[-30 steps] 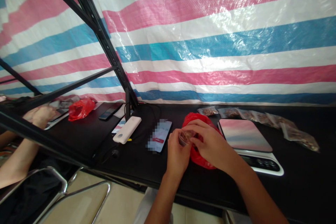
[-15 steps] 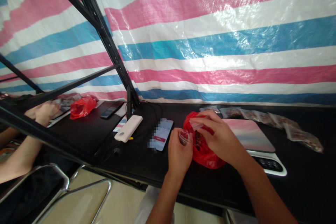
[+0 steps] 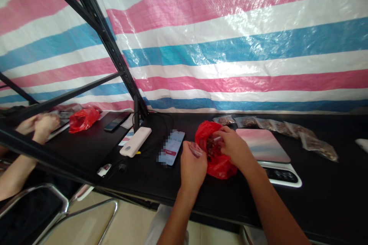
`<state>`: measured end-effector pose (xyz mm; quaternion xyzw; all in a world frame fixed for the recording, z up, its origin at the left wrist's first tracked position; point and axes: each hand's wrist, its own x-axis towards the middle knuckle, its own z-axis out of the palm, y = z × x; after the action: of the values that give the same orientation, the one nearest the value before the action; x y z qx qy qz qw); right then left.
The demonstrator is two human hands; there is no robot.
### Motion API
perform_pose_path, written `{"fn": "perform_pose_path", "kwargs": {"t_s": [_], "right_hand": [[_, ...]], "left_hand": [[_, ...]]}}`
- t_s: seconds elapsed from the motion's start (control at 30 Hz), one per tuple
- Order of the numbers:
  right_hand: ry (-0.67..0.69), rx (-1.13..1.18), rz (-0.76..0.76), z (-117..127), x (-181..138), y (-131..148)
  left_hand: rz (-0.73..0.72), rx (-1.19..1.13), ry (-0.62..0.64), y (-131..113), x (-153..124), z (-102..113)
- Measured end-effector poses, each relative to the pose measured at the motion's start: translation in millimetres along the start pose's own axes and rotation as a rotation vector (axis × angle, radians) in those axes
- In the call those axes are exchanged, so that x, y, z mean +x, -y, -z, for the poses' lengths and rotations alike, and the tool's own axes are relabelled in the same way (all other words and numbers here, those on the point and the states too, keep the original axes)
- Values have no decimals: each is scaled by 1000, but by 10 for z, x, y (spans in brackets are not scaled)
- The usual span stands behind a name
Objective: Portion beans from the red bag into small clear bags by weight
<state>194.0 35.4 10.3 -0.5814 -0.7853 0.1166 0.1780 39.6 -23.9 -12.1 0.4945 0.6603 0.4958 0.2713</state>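
Observation:
On the black table a red plastic bag (image 3: 222, 171) lies with its mouth open, showing small dark-brown dried bits (image 3: 211, 148) inside. My left hand (image 3: 192, 164) is closed on a small clear plastic bag (image 3: 196, 149) at the red bag's left edge. Reaching into the mouth from the right, my right hand (image 3: 232, 144) has its fingers closed on a small clear plastic piece (image 3: 217, 138) whose kind I cannot make out. Just right of it stands a digital scale (image 3: 263, 146) with a pinkish, shiny plate.
Several filled clear bags (image 3: 300, 130) lie along the back right. Left of my hands are a phone (image 3: 173, 147), a white power bank (image 3: 136, 142) and cables. A black metal frame (image 3: 115, 53) rises at left; beyond it are another person's hands (image 3: 46, 124) and another red bag (image 3: 84, 118).
My right hand has lowered its fingers into the red bag's mouth with the clear piece. My left hand keeps its hold on the clear bag. The view has shifted slightly right.

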Motion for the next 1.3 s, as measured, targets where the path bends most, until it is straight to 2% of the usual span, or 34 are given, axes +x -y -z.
{"fn": "perform_pose_path", "kwargs": {"t_s": [0.07,0.1,0.3,0.4,0.53,0.67,0.8,1.0,1.3], "right_hand": [[23,-55,-80,57,-38,64],[31,-91,-120,85,-62,98],[89,-225,-226,167,-141,245],[117,-220,-195,183,-152,249],[165,-179,-109,241,-212,220],[239,-102,-74,299,-288,200],[142,-76,-30,257,-257,195],[-20,-84,41,83,-113,205],[28,3,58,-24,-93,208]], "left_hand": [[7,50,-102,-31,-26,42],[15,68,-111,-46,-48,66],[102,69,136,-74,-225,98],[109,-21,184,-46,-218,58],[131,-253,79,8,-67,76],[142,-406,76,73,68,150],[102,-441,129,144,89,193],[143,-454,215,221,81,233],[136,-484,170,183,95,227]]}}
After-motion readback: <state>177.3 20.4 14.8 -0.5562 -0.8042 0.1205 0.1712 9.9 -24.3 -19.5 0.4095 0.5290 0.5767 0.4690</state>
